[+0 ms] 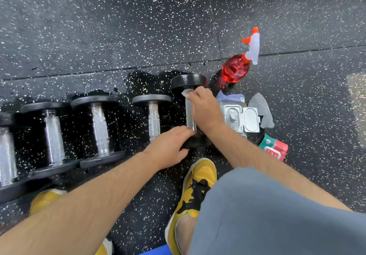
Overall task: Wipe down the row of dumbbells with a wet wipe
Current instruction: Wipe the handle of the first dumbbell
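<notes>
**Right grip point(206, 108) pinches a wipe point(186, 92) on the end dumbbell point(189, 116)**

Right grip is clamped on the white wipe, pressing it against the far end of the dumbbell's metal handle, just under the far black head. Left grip point(170, 147) is curled round the near head of the same dumbbell, fingers over the top and thumb below.

That dumbbell lies on the speckled black floor point(118, 26) at the right end of the row. Four other dumbbells point(100, 128) lie side by side to its left, handles pointing away from the person. The floor around them looks wet and glossy.

Just right of the dumbbell sits a wipe pack point(240, 119) with its lid flipped open. A grey sheet point(261, 110) lies beside the pack, a red-and-green packet point(274, 148) nearer the person, and a red spray bottle point(235, 71) farther off. Yellow shoes point(200, 185) and grey shorts point(257, 215) show below.
</notes>
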A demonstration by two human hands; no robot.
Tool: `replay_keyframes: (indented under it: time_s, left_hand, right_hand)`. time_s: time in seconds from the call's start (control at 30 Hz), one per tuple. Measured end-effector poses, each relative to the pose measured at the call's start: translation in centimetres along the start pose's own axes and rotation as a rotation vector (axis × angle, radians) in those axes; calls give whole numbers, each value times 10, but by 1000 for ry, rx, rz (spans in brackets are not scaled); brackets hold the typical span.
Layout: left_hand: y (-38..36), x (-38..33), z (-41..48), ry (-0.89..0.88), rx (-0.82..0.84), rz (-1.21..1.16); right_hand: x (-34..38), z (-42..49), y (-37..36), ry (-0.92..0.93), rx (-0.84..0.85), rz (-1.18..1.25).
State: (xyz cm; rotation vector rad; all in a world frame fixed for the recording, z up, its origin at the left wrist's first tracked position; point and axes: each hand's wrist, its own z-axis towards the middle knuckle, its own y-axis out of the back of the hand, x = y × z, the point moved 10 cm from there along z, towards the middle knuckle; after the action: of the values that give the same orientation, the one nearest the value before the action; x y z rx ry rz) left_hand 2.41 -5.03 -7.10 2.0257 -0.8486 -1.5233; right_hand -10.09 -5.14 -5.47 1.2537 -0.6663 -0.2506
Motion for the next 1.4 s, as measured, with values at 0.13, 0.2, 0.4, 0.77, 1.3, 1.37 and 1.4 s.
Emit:
replay_keyframes:
  time_s: [0.13,0.2,0.4,0.77,1.3,1.37,1.4]
  left_hand:
    - [-2,-4,2,-20,-5,5]
    - [-3,-4,1,-32,-10,13]
    - [-2,-6,1,-89,-25,65]
    - [-2,-10,-3,-123,-53,77]
    - [4,-7,-5,-101,-100,109]
    - [4,-6,-6,-101,-94,107]
    - [4,-6,-6,-103,-96,111]
  right_hand:
    - [-3,11,0,-12,33,32]
    - [7,6,-5,40,99,29]
    - [29,7,-17,212,245,-173]
    - [19,-8,-12,110,269,-4]
    - [15,-7,-5,-39,331,106]
    - [21,-13,-6,28,383,109]
    - [15,-8,-5,5,362,108]
